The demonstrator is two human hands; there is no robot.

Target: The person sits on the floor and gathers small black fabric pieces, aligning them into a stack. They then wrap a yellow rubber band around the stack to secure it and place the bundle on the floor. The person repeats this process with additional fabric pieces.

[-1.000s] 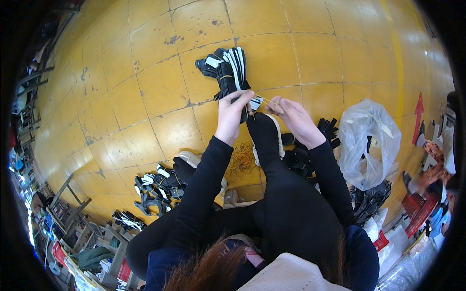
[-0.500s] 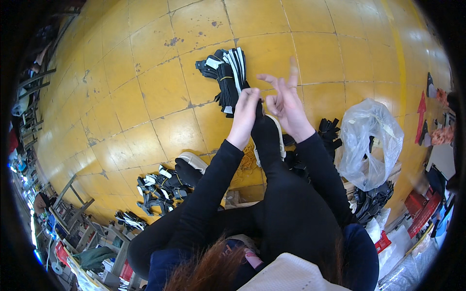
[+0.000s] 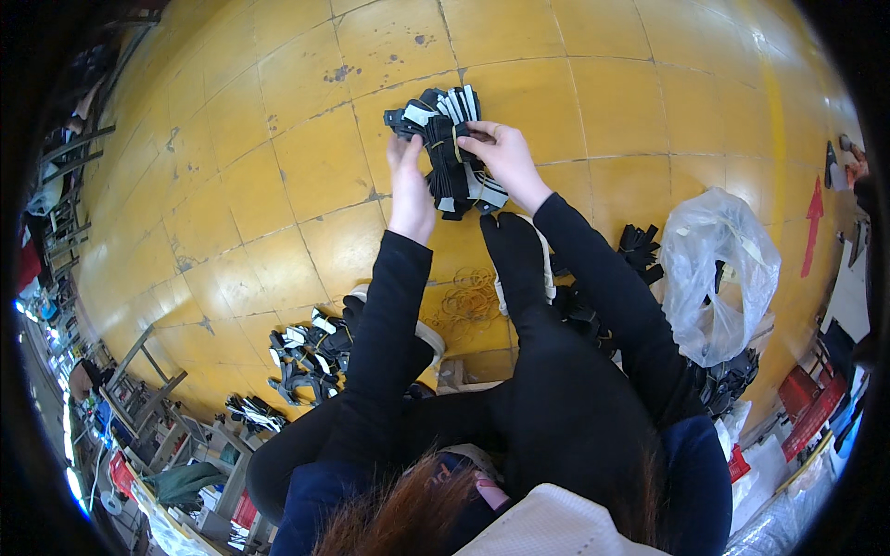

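Note:
A stacked pile of black strap bundles (image 3: 448, 171) with white strips lies on the floor, some tied with thin yellow rubber bands. My left hand (image 3: 411, 190) is at the pile's left side, its thumb and fingertips against the black straps. From the right, my right hand (image 3: 508, 165) grips the top bundle, thumb and fingers near the band. Both hands are partly closed, and some fingertips are hidden behind the straps. Just below the pile is my black-covered foot (image 3: 508, 243) on a pale shoe.
Loose yellow rubber bands (image 3: 470, 296) are scattered beside my foot. More black-and-white straps (image 3: 311, 352) lie at lower left, and black bundles (image 3: 638, 248) to the right. A clear plastic bag (image 3: 718, 278) stands farther right. Benches and shelving (image 3: 153, 408) line the left edge.
Both hands have moved forward and left from above my foot to the strap pile. My right hand's fingers, spread before, have closed on the bundle. A banded white-ended bundle now shows at the pile's lower right.

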